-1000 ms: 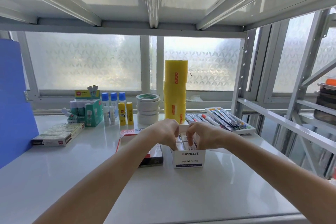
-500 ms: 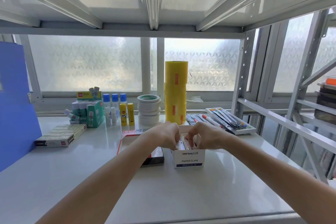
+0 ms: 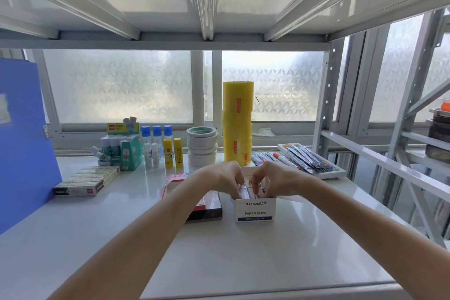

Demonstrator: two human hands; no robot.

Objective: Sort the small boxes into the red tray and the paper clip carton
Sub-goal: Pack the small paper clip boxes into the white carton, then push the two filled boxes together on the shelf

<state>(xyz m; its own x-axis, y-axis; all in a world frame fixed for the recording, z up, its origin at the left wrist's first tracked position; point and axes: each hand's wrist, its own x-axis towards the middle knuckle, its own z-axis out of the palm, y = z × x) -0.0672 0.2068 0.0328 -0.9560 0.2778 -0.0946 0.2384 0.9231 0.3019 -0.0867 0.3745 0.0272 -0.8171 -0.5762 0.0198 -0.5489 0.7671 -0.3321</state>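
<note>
The white paper clip carton (image 3: pixel 254 210), printed "PAPER CLIPS", stands open at the middle of the shelf. Small boxes (image 3: pixel 248 190) sit packed inside it, partly hidden by my fingers. My left hand (image 3: pixel 222 178) and my right hand (image 3: pixel 272 179) both reach down into the carton's top, fingertips pinched on the small boxes. Just left of the carton lies the red tray (image 3: pixel 175 179), mostly covered by my left forearm, with a dark box (image 3: pixel 209 210) at its near end.
At the back stand a yellow tape stack (image 3: pixel 238 124), white tape rolls (image 3: pixel 202 145), glue sticks (image 3: pixel 171 153) and a green display box (image 3: pixel 126 151). A flat staple pack (image 3: pixel 87 180) and blue folder (image 3: pixel 22 141) lie left; pen packs (image 3: pixel 306 157) right.
Both hands stay in the carton, fingers shifting slightly among the small boxes. The view has tilted a little; nothing has left the carton.
</note>
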